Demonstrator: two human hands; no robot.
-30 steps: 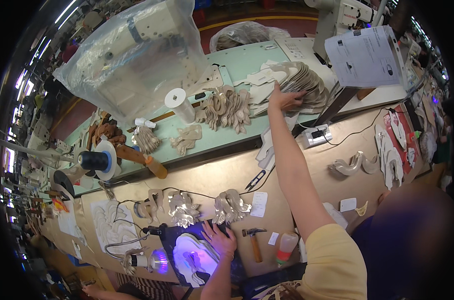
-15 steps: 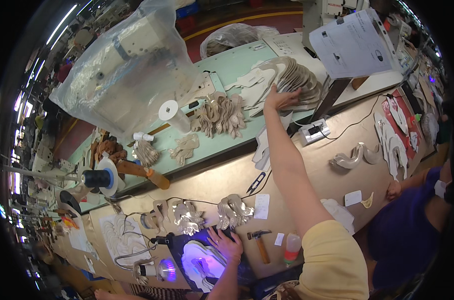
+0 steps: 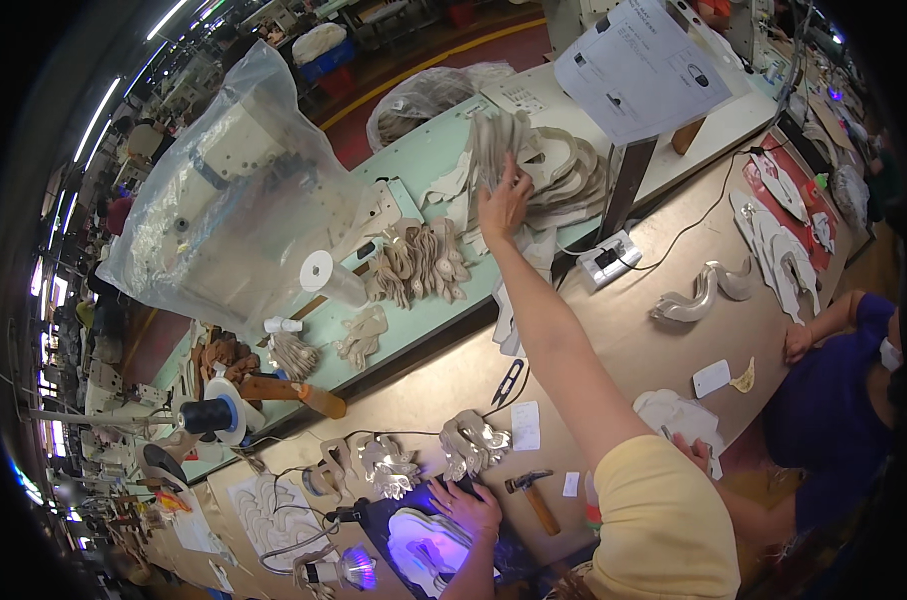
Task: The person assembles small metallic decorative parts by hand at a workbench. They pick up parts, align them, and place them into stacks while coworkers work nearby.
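My right arm reaches far over the pale green table. My right hand (image 3: 506, 205) grips a bunch of thin grey-beige cut pieces (image 3: 494, 145), which stands tilted up at its left. More curved pieces of the same kind (image 3: 574, 175) lie stacked just right of the hand. Closer in, my left hand (image 3: 471, 510) rests with fingers spread on a black pad (image 3: 514, 558). Beside it, white shaped pieces (image 3: 419, 540) lie on the pad under violet light from a lamp (image 3: 357, 568).
A hammer (image 3: 536, 500), black thread snips (image 3: 509, 382), a paper slip (image 3: 526, 426) and shiny bundled pieces (image 3: 474, 443) lie on the tan table. A post with a printed sheet (image 3: 644, 75) rises beyond. A co-worker's arm (image 3: 734, 500) reaches in at right.
My right hand has moved left, swinging a bunch of pieces up and leftward off the stack. My left hand stays on the pad. At right, a co-worker's hand has come over white pieces.
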